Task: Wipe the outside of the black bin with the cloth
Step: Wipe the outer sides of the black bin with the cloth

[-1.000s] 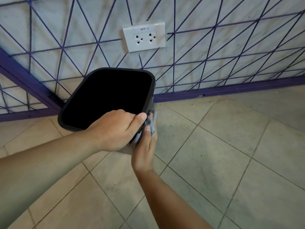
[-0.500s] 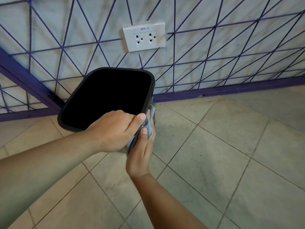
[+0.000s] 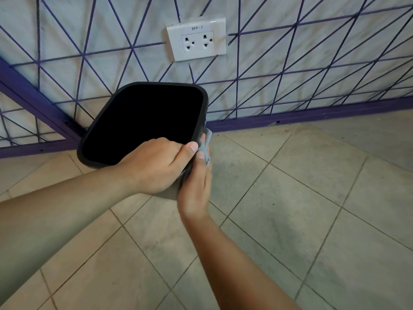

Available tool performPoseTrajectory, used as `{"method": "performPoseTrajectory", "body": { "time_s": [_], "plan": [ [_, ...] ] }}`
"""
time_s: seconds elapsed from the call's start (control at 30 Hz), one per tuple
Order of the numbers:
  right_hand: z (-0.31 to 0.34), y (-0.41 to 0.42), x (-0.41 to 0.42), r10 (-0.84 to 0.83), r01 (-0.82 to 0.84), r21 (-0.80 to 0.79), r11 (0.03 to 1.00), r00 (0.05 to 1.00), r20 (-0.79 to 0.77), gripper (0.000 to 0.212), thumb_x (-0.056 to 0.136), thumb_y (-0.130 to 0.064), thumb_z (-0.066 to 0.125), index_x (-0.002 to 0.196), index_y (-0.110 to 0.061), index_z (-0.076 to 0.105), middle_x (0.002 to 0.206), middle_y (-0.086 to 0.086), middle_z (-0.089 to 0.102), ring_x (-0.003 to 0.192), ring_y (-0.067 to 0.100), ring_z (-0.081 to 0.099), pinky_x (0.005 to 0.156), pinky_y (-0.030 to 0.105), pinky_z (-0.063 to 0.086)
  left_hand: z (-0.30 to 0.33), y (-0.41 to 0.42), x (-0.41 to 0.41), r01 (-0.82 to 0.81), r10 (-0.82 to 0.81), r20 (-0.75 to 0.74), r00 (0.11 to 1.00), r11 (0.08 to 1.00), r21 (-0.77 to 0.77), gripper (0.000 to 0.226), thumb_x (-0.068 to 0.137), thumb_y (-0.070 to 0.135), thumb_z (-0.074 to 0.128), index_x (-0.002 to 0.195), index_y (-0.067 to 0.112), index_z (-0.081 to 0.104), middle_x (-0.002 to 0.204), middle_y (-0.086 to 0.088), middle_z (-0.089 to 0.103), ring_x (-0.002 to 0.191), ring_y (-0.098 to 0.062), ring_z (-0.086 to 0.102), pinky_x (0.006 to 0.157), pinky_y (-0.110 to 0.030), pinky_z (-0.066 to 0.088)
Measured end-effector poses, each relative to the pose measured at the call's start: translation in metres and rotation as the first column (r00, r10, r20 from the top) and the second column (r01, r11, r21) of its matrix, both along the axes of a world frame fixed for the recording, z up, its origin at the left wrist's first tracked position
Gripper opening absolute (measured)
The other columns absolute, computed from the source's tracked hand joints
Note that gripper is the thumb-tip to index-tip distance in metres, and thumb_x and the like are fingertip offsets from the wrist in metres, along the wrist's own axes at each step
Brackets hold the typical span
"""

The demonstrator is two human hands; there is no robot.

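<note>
The black bin (image 3: 202,96) stands on the tiled floor near the wall, its open mouth facing up at me. My left hand (image 3: 156,166) grips the near right part of its rim, fingers curled over the edge and thumb along the outside. Against the bin's right outer side, my right hand (image 3: 196,184) presses a blue-grey cloth (image 3: 206,144). Most of the cloth is hidden between that hand and the bin; only its upper edge shows. The bin's outer walls are largely out of sight from this angle.
A white double wall socket (image 3: 196,39) is on the wall above the bin. A purple skirting strip (image 3: 312,114) runs along the wall's base. Beige floor tiles (image 3: 290,198) spread to the right and toward me.
My right hand with the cloth slid down the bin's right side, then back up a little. The left hand and the bin stayed in place.
</note>
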State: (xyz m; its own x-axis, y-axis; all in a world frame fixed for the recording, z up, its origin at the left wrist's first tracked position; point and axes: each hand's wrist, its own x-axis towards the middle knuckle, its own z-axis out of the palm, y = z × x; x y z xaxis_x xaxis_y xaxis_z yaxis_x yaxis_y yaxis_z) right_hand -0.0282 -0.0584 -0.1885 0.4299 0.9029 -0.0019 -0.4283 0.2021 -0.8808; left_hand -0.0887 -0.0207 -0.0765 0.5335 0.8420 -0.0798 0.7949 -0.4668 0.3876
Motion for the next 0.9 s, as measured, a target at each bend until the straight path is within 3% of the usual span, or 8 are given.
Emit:
{"method": "performPoseTrajectory", "body": {
  "time_s": [0.13,0.27,0.33,0.4,0.53,0.63,0.83,0.9],
  "plan": [
    [-0.014,-0.018,-0.009,0.012,-0.011,-0.017,1.0,0.998,0.063,0.077,0.111,-0.067,0.04,0.174,-0.021,0.04,0.177,0.007,0.046,0.169,0.021,0.038,0.141,0.052,0.028,0.0,-0.002,0.001,-0.001,0.001,-0.001,1.0,1.0,0.013,0.055,0.105,0.046,0.023,0.059,0.03,0.05,0.06,0.003,0.062,0.061,-0.009,0.062,0.063,-0.036,0.047],
    [-0.009,0.013,0.004,-0.021,0.019,-0.047,0.999,0.999,-0.047,0.061,0.106,-0.051,0.038,0.162,-0.028,0.052,0.166,-0.006,0.057,0.161,-0.001,0.045,0.131,0.02,0.038,0.001,0.002,0.0,-0.002,0.002,-0.012,1.0,1.0,0.021,0.058,0.104,0.049,0.022,0.065,0.027,0.059,0.063,0.004,0.064,0.065,-0.008,0.062,0.066,-0.035,0.048],
    [-0.001,0.01,-0.003,-0.018,0.02,-0.043,0.999,0.999,0.034,0.069,0.107,-0.058,0.034,0.166,-0.029,0.054,0.173,0.0,0.053,0.168,0.012,0.039,0.14,0.042,0.031,0.0,0.002,-0.001,0.011,-0.011,-0.014,1.0,1.0,-0.008,0.062,0.102,0.052,0.017,0.081,0.026,0.069,0.071,0.006,0.069,0.073,-0.008,0.066,0.072,-0.036,0.052],
    [-0.006,0.001,-0.01,-0.015,0.017,-0.033,0.999,0.998,0.06,0.074,0.108,-0.059,0.033,0.17,-0.022,0.049,0.176,0.003,0.049,0.169,0.02,0.038,0.141,0.054,0.028,0.001,0.001,-0.001,0.006,-0.006,-0.011,1.0,1.0,-0.017,0.059,0.102,0.051,0.017,0.073,0.03,0.063,0.068,0.006,0.066,0.071,-0.007,0.065,0.07,-0.032,0.048],
    [-0.02,0.013,0.002,-0.073,0.07,-0.065,0.995,0.996,-0.057,0.074,0.093,-0.064,0.044,0.159,-0.032,0.052,0.163,-0.004,0.058,0.152,-0.003,0.052,0.139,0.042,0.034,0.001,0.001,0.002,-0.017,0.017,-0.001,1.0,0.999,0.043,0.054,0.104,0.043,0.028,0.055,0.028,0.043,0.054,0.003,0.053,0.058,-0.01,0.056,0.059,-0.03,0.036],
    [0.001,0.017,0.002,-0.023,0.021,-0.04,0.999,0.999,-0.044,0.06,0.094,-0.064,0.039,0.151,-0.05,0.053,0.177,-0.011,0.045,0.168,0.003,0.034,0.143,0.039,0.023,0.001,0.002,0.0,-0.006,0.006,0.015,1.0,0.999,0.035,0.053,0.106,0.04,0.029,0.057,0.029,0.045,0.057,0.004,0.056,0.061,-0.008,0.058,0.061,-0.03,0.038],
    [-0.021,0.008,-0.002,-0.035,0.031,-0.074,0.997,0.998,-0.059,0.069,0.106,-0.053,0.041,0.168,-0.022,0.045,0.168,-0.001,0.054,0.156,0.001,0.051,0.139,0.045,0.034,0.0,0.001,0.0,-0.012,0.01,0.043,0.999,0.999,0.04,0.055,0.106,0.038,0.03,0.053,0.028,0.04,0.048,0.005,0.047,0.054,-0.005,0.054,0.053,-0.02,0.03],
    [-0.01,0.011,-0.001,-0.03,0.028,-0.081,0.996,0.999,-0.02,0.08,0.103,-0.057,0.04,0.172,-0.016,0.043,0.176,-0.004,0.047,0.163,-0.001,0.04,0.142,0.038,0.028,0.0,0.001,0.0,0.005,-0.007,0.03,1.0,0.999,0.045,0.053,0.106,0.038,0.029,0.055,0.03,0.043,0.051,0.006,0.051,0.055,-0.006,0.056,0.056,-0.023,0.033]
  ]
}}
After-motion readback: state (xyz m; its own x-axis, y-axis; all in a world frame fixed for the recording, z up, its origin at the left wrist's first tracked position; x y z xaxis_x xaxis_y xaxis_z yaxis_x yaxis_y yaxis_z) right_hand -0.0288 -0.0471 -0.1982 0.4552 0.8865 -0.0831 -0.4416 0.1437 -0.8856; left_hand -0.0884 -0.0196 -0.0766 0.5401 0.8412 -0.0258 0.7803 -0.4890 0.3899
